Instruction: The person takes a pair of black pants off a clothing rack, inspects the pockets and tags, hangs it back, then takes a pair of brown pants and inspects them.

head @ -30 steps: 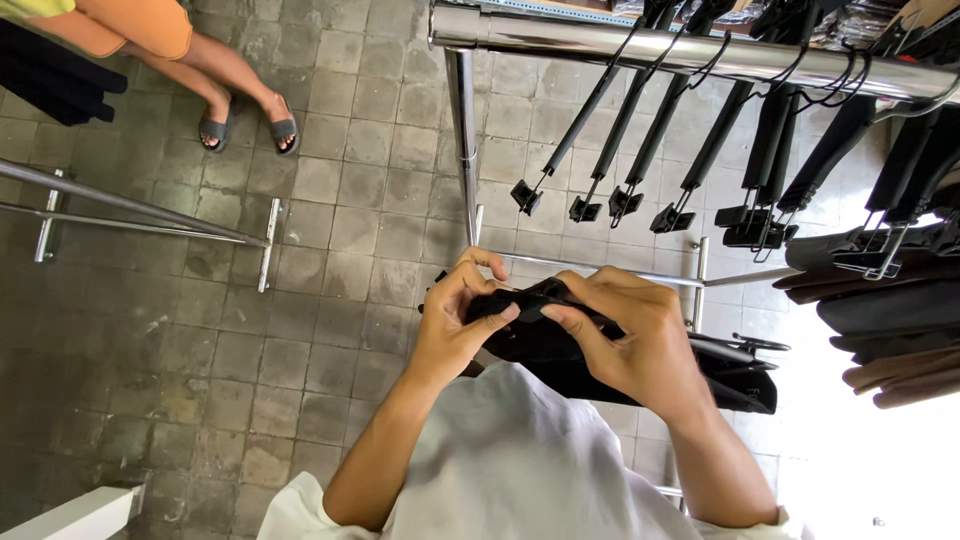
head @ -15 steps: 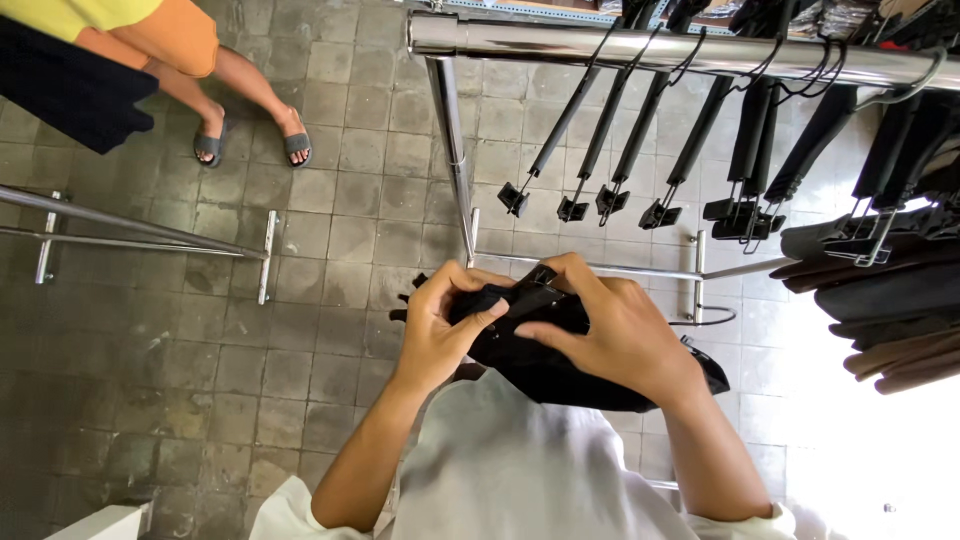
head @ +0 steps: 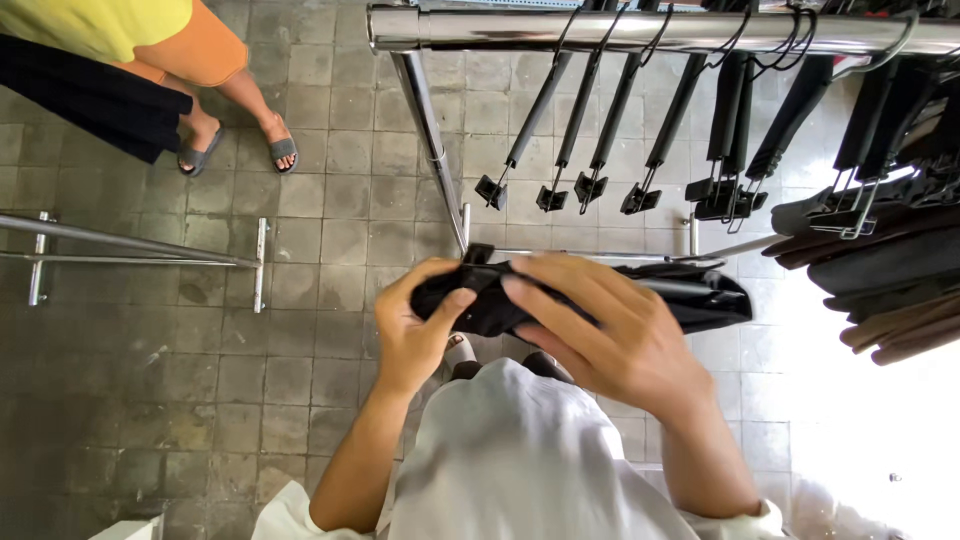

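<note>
- At mid-frame, just below the chrome rail [head: 640, 30]: left hand [head: 415, 335] and right hand [head: 610, 340] are both clamped on a black garment [head: 690, 298], left thumb pressed onto its bunched end.
- The garment lies across both palms, its right part trailing free (a clip hanger seems caught in it; cannot tell).
- Judgement: hold the fabric taut and level so any clip bites squarely.
- Far right: empty black clip hangers [head: 600, 130] on the rail.
- Far left: another person's sandalled feet [head: 240, 150] on the grey tile floor [head: 150, 400].
</note>
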